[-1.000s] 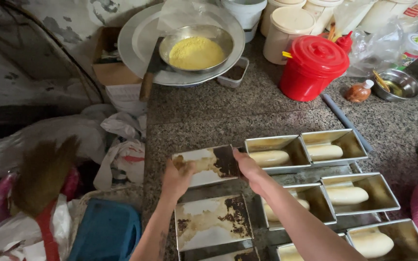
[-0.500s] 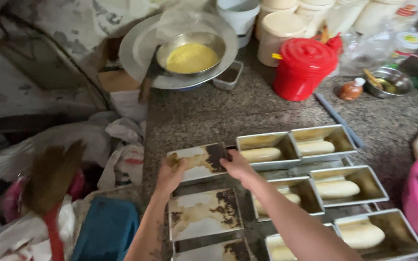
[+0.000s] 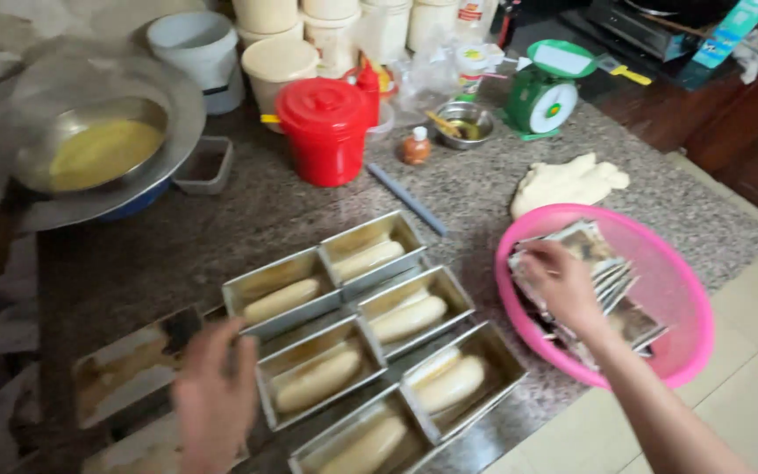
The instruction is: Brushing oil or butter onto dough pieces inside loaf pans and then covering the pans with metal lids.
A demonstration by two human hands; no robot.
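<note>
Speckled grey granite forms the bench (image 3: 247, 219), seen from above, with a tiled floor along its right edge. Six metal loaf tins (image 3: 370, 333), each holding a pale roll of dough, stand packed side by side in two rows near the front edge. The left hand (image 3: 214, 399) lies flat, fingers spread and clamped on nothing, touching the nearest tin and just beside two flat greased lids (image 3: 133, 369) on the left. The right hand (image 3: 563, 285) reaches well apart from it into a pink plastic basin (image 3: 686, 351) and presses on a stack of similar lids (image 3: 611, 290); whether the fingers have closed on one cannot be told.

To lift a single lid cleanly, it seems best to slide the top one off by its edge rather than pinch the stack, and to keep the other hand bracing the tins so they do not shift.

Containers: a red lidded tub (image 3: 325, 130) stands at centre rear; cream buckets (image 3: 278, 66) behind it; a green kitchen scale (image 3: 544, 88) with a white dial at rear right; a small brown bottle (image 3: 416, 147) with a white cap beside a steel bowl (image 3: 465, 121). A wide steel pan (image 3: 98, 149) of yellow batter sits at left. A lump of dough (image 3: 568, 180) lies near the basin.
</note>
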